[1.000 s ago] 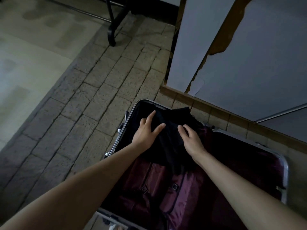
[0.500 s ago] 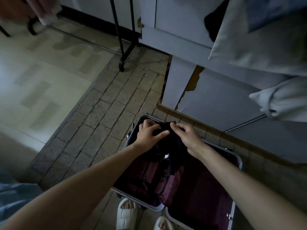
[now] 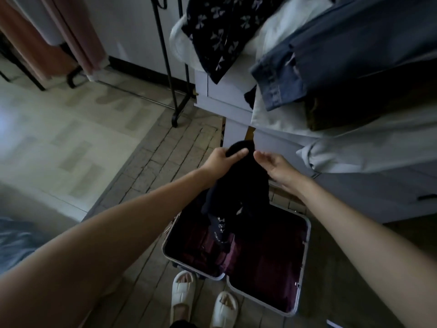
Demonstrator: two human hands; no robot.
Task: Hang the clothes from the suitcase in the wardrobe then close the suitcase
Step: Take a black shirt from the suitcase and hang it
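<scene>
Left hand (image 3: 221, 160) grips the top of a dark garment (image 3: 238, 185), lifted clear above the open suitcase (image 3: 305, 247) for hanging; right hand (image 3: 275, 168), fingers loosely open, steadies beside it.

COLOURS AND PATTERNS

Black garment (image 3: 238, 185). Maroon lining with silver rim on suitcase (image 3: 305, 245). White slippers (image 3: 203, 301). Dark navy cloth (image 3: 215, 36) printed with pale bows. Blue denim (image 3: 307, 65). Salmon-pink curtain (image 3: 47, 39). Grey-beige brick-patterned floor (image 3: 165, 157). Pale grey cabinet (image 3: 227, 95).
</scene>
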